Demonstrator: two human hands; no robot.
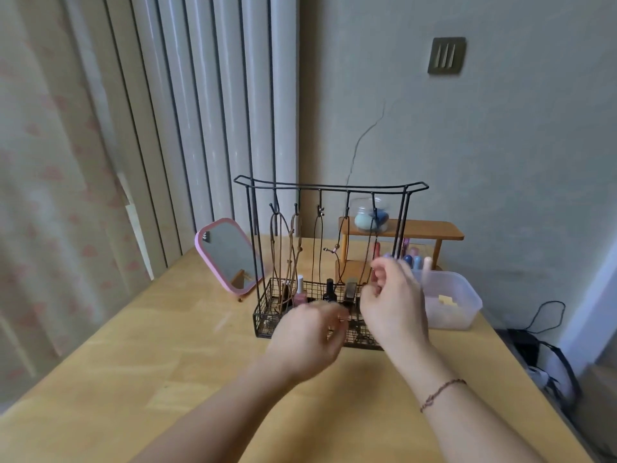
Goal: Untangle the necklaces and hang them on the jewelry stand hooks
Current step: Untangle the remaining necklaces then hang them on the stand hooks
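Note:
A black wire jewelry stand [330,187] rises from a mesh basket on the wooden table. Several cord necklaces [287,248] hang from its hooks, brown ones at the left and thinner dark ones [370,242] toward the right. My left hand [309,335] hovers, blurred, in front of the basket with its fingers loosely curled; I cannot see anything in it. My right hand [395,302] is raised at the stand's right side, fingers curled near the lower end of the rightmost dark necklace; whether it pinches the cord is unclear.
Nail polish bottles [300,292] stand in the mesh basket [263,319]. A pink framed mirror [227,252] leans at the left. Behind the stand is a small wooden shelf [430,230] with a glass jar. A clear plastic box [450,299] sits at the right.

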